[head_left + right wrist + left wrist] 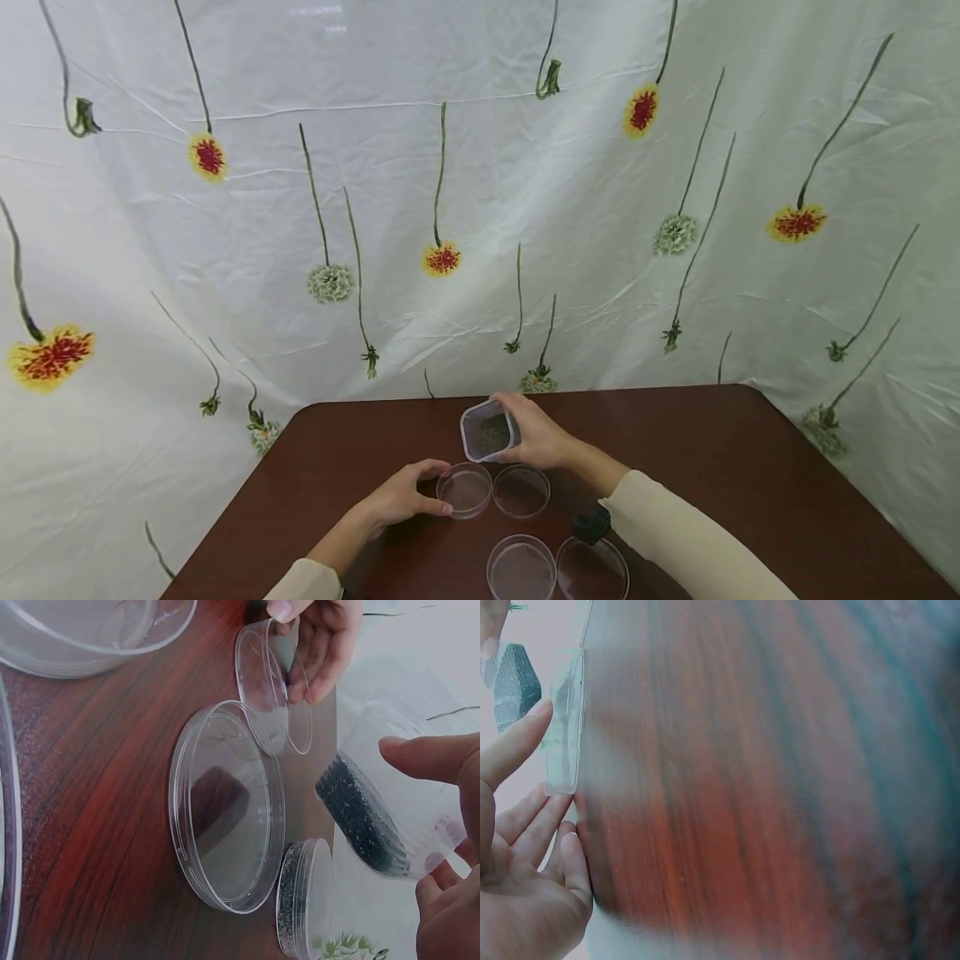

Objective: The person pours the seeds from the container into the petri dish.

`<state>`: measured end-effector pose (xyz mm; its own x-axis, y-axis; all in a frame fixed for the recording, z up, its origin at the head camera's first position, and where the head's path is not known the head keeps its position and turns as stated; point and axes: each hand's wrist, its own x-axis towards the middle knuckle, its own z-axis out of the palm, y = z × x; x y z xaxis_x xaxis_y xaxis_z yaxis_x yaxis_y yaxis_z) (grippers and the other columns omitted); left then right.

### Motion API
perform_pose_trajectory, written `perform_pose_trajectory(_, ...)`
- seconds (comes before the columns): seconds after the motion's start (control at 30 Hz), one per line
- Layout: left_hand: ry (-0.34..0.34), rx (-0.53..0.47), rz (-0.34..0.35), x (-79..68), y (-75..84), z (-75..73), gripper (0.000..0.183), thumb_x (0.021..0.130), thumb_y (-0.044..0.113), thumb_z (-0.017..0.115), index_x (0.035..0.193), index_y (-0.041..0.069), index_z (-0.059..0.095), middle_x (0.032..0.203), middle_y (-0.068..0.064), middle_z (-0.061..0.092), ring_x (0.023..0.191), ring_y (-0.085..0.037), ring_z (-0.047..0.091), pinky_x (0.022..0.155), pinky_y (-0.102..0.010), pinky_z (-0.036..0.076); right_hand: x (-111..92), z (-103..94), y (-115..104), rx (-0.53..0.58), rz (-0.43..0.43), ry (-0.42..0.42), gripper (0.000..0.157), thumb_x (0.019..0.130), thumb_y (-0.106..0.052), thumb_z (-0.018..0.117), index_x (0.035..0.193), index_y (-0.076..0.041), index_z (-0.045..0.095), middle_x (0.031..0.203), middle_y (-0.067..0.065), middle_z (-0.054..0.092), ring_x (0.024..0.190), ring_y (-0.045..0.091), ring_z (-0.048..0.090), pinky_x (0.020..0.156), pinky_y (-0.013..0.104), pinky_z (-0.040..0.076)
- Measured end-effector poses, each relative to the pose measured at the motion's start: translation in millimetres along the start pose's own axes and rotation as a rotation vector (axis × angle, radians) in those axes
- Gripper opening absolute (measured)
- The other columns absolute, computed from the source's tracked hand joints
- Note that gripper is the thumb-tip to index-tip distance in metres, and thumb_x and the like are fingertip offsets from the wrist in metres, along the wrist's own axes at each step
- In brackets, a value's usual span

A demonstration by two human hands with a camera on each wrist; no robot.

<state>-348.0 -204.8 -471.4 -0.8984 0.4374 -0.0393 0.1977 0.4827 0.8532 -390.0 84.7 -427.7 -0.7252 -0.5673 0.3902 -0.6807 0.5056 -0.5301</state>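
My right hand (536, 432) grips a clear, rounded-square plastic tub (472, 433) tilted above the table. Dark fine grains (360, 817) lie banked against its lower side in the right wrist view. With thumb and fingers apart around its edge, my left hand (401, 496) holds a clear petri dish (467, 492) on the table. That dish looks bare inside. Right beside it lies a second clear petri dish (521, 492), over which the tub's reflection shows. In the right wrist view, a round dish of dark grains (300, 900) stands below the tub; the head view does not show it.
Nearer the body, two more clear petri dishes (521, 571) (592, 575) lie side by side on the dark wooden table (360, 450). My right forearm, with a black wrist camera (591, 525), passes over one of them. A flower-printed white cloth (390, 317) hangs behind the table.
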Motion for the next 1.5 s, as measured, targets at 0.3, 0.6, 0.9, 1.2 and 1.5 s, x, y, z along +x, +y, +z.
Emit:
perform_pose_trajectory(0.3,-0.001,0.004,-0.011,-0.7,1.5,0.3,0.066,0.084,0.015,0.088,0.14,-0.001,0.057,0.138,-0.015,0.059,0.133,-0.044,0.046,0.108,-0.063,0.036,-1,7.0,-5,-0.142,-0.047,-0.013,0.091,0.078,-0.009,0.092,0.154,-0.008,0.042,0.146,0.013,0.047,0.135,0.036,0.043,0.097,0.05,0.05)
perform_pose_trajectory(0.6,0.0,0.001,-0.015,-0.6,0.4,-0.4,0.066,0.084,0.017,0.089,0.14,0.001,0.058,0.137,-0.014,0.059,0.133,-0.044,0.046,0.107,-0.064,0.036,-3,11.3,-11,-0.313,-0.102,-0.059,0.09,0.082,-0.013,0.09,0.156,-0.009,0.04,0.153,0.013,0.042,0.143,0.033,0.037,0.102,0.048,0.05)
perform_pose_trajectory(0.9,0.0,0.001,-0.03,-1.1,0.5,-0.5,0.067,0.085,0.017,0.088,0.142,0.001,0.056,0.139,-0.016,0.057,0.134,-0.045,0.045,0.107,-0.065,0.036,-3,15.2,-15,-0.397,-0.151,-0.116,0.088,0.085,-0.011,0.087,0.157,-0.012,0.038,0.156,0.013,0.038,0.146,0.032,0.033,0.103,0.045,0.049)
perform_pose_trajectory(1.2,-0.001,0.003,-0.025,-1.2,0.9,-0.2,0.068,0.084,0.018,0.089,0.141,0.0,0.056,0.14,-0.016,0.058,0.135,-0.045,0.045,0.108,-0.065,0.035,0,18.3,-23,-0.477,-0.205,-0.147,0.088,0.085,-0.009,0.087,0.158,-0.013,0.038,0.156,0.013,0.039,0.146,0.031,0.032,0.105,0.04,0.047)
perform_pose_trajectory(1.5,0.001,0.001,-0.03,-1.3,1.6,0.1,0.068,0.084,0.017,0.089,0.141,-0.001,0.057,0.141,-0.018,0.056,0.136,-0.045,0.044,0.109,-0.065,0.034,1,19.4,-26,-0.488,-0.229,-0.147,0.086,0.083,-0.005,0.086,0.156,-0.013,0.04,0.154,0.011,0.039,0.146,0.031,0.032,0.108,0.04,0.044)
